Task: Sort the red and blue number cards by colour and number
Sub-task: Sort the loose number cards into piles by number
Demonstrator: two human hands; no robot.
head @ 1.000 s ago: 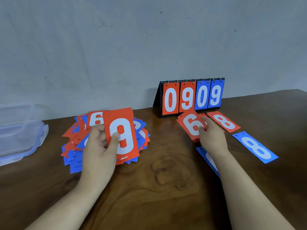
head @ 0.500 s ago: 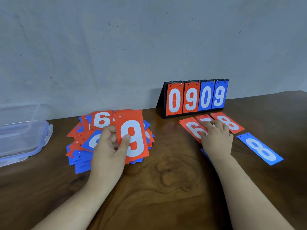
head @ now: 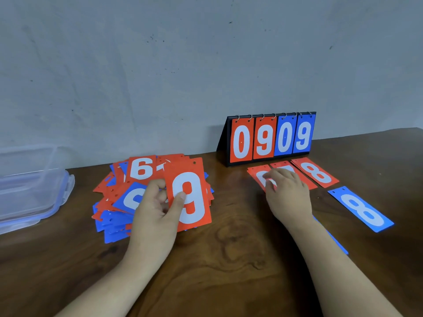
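Left hand (head: 155, 212) pinches one red 9 card (head: 194, 179); right hand (head: 288, 196) rests loosely on two red cards (head: 256, 175).

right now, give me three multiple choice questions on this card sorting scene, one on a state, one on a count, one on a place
1. The left hand:
A. lies flat and empty
B. pinches the red 9 card
C. is a fist holding nothing

2. Red panels showing on the scoreboard:
A. one
B. four
C. two

3. The blue 8 card lies:
A. on the table, right of the right hand
B. under the left hand
C. on top of the scoreboard

Answers:
1 B: its thumb presses on the card's face, fingers behind.
2 C: the first 0 and 9 are red, the other 0 and 9 blue.
3 A: it lies flat on the wood, apart from that hand.
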